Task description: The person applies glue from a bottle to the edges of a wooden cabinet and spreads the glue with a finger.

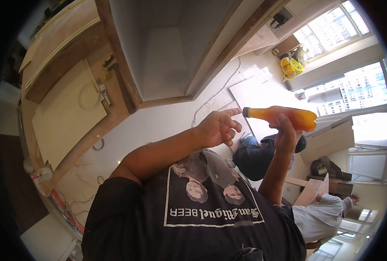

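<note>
My right hand (286, 132) is wrapped around a plastic bottle (263, 115) of orange liquid, its thumb across the side. The bottle lies sideways in front of my chest, its dark cap (245, 112) towards my left hand. My left hand (220, 128) holds nothing: the index finger stretches out with its tip right at the cap, and the other fingers are loosely bent and apart. Below both hands is my black printed T-shirt (211, 209).
A wooden cabinet frame (180, 102) stands ahead. Left of it, a workbench carries a pale board (67, 117), a hammer (121, 87) and other tools. A crouching person (256, 158) is beyond my right arm, another person (317, 217) further right. A yellow bucket (291, 67) sits near the windows.
</note>
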`<control>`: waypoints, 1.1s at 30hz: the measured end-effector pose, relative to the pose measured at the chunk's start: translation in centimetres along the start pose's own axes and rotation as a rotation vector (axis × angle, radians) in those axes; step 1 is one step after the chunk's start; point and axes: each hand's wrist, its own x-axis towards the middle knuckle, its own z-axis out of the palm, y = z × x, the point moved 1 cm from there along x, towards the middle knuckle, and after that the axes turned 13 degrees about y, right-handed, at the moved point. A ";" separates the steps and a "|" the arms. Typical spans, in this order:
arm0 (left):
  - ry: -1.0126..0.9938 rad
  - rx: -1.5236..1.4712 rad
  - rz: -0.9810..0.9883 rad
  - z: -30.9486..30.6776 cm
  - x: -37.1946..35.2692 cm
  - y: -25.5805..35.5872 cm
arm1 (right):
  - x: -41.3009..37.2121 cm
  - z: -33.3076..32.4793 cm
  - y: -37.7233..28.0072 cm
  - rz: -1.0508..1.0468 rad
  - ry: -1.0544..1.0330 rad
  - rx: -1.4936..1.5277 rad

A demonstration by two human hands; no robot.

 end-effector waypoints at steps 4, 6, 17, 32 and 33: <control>-0.012 -0.034 -0.009 -0.3 0.2 0.0 | 0.0 0.2 0.2 -0.003 0.026 0.020; -0.011 -0.038 -0.009 -0.3 0.1 0.1 | -0.1 0.4 0.3 -0.001 0.035 0.035; -0.014 -0.050 -0.018 -0.6 0.4 0.3 | -0.1 0.6 0.6 -0.009 0.038 0.044; -0.054 -0.120 -0.073 -0.9 0.8 0.2 | -0.3 0.1 1.8 0.004 0.058 0.108; -0.069 -0.135 -0.080 -0.9 0.8 0.1 | -0.3 0.0 1.9 0.008 0.061 0.114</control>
